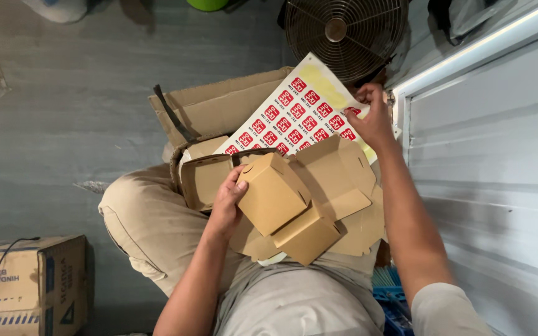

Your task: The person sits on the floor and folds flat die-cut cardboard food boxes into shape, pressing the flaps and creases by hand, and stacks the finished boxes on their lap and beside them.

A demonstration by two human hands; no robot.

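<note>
Your left hand grips a small closed brown carton on your lap, its long axis running diagonally away from you. Your right hand is the nearer one to the sticker sheet; its fingers pinch at a red square sticker on the sheet's far right edge, up and right of the carton. Flat unfolded cartons lie beneath. A large open cardboard box sits behind, a fan beyond it.

Floor: grey, scuffed, with pale marks. Round wire-guard fan stands at the top edge. Printed cardboard carton with a black cable sits bottom left. Grey panelled wall runs along the right, with a bright light strip above.
</note>
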